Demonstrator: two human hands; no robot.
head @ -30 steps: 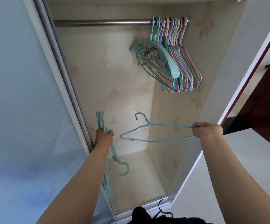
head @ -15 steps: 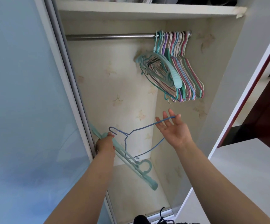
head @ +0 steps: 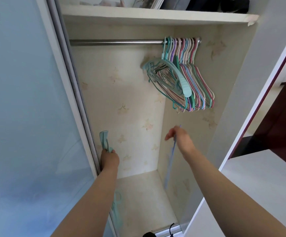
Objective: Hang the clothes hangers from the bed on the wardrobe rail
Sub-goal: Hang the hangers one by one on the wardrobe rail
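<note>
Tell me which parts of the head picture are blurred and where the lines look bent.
Head view: the right hand and its thin blue hanger are smeared by motion blur; the left hand and the hung hangers look sharper. Wide-angle distortion slants the sliding door frame, and the rail shows a soft glare.

The single head-worn wide-angle camera looks forward and upward from close in front of the open wardrobe, taking in its rail and top shelf above both outstretched forearms.
</note>
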